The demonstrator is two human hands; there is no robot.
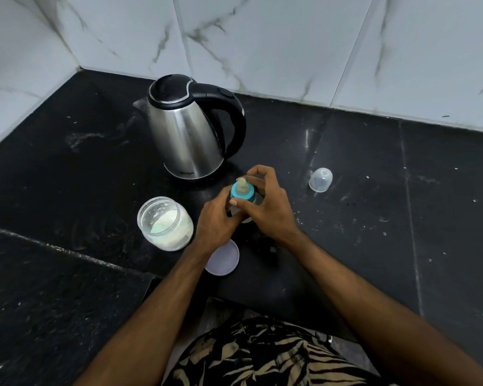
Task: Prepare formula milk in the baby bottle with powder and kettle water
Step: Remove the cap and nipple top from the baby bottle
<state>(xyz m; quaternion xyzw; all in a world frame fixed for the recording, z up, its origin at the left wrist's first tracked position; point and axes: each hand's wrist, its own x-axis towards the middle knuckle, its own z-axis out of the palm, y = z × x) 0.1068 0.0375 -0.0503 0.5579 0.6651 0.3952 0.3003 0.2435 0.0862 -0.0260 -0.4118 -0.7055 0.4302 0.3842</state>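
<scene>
A baby bottle (243,195) with a blue collar and pale teat stands upright on the black counter (346,218). My left hand (216,221) wraps the bottle's body from the left. My right hand (265,201) curls around the collar from the right, its thumb on the collar's near side. Most of the bottle's body is hidden by both hands. An open clear jar (163,222) of white powder stands just left of my left hand. A steel kettle (187,132) with a black lid and handle stands behind the bottle, its spout pointing left.
The jar's pale round lid (225,260) lies flat under my left wrist. A clear bottle cap (320,179) lies on the counter to the right. White marble wall tiles (262,37) close the back and left side. The counter's front edge is near my body.
</scene>
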